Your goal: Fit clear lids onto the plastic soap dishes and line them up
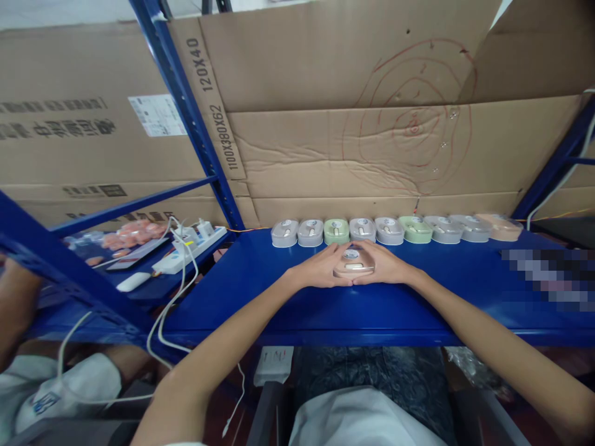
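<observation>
A small peach-coloured case [354,268] with a clear lid and a round label sits at the middle of the blue shelf, framed by both hands. My left hand [320,266] is curved round its left side, and my right hand [387,264] wraps the right side. Fingertips of the two hands meet behind and in front of the case. Just beyond them, similar cases stand in a row along the back: several grey ones [284,233], two green ones [336,231] and a peach one [499,228] at the right end.
Brown cardboard [297,136] with red drawn rings backs the shelf [260,291]. A blue upright [186,105] rises at the left. Past it are a white power strip [190,251], loose cables [160,322] and peach-coloured pieces [134,234]. Another person's arm [16,303] shows far left.
</observation>
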